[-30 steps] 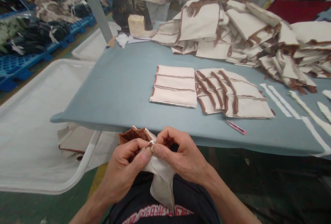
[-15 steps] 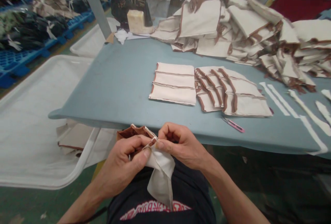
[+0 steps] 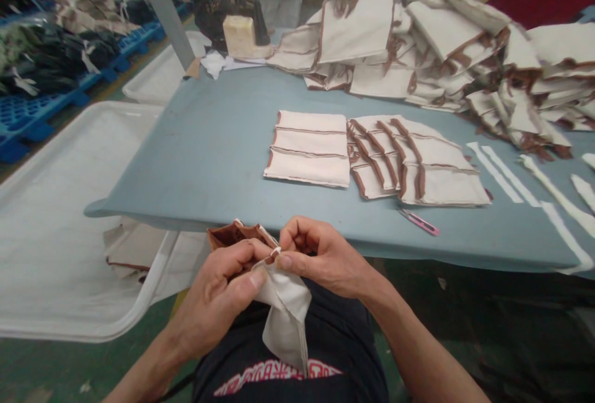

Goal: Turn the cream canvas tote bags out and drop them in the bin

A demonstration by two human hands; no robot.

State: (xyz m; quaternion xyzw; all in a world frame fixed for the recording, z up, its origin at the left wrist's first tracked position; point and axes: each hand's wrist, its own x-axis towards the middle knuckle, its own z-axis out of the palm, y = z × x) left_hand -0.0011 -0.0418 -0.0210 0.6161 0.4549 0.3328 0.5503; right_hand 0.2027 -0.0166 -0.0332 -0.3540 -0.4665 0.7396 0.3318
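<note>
A cream fabric piece with brown lining (image 3: 287, 313) hangs in front of my body, just off the table's near edge. My left hand (image 3: 218, 291) pinches it between thumb and fingers on the left. Close beside it, my right hand (image 3: 318, 257) pinches the same piece's corner, where a small white edge shows between the fingertips. On the table, a flat cream panel with sewn channels (image 3: 307, 149) lies left of several overlapping similar panels (image 3: 446, 164) with brown edges. A pink-handled cutter (image 3: 419, 222) rests near the front edge.
The blue-covered table (image 3: 186, 161) spans the middle. A large heap of cream and brown sewn pieces (image 3: 357, 28) covers its back right. White strips (image 3: 499, 173) lie at right. A white tub (image 3: 69, 204) stands at left, and a pale yellow block (image 3: 239, 36) sits at the back.
The view has shifted slightly. Both hands keep the same pinch on the fabric piece, with almost no movement.
</note>
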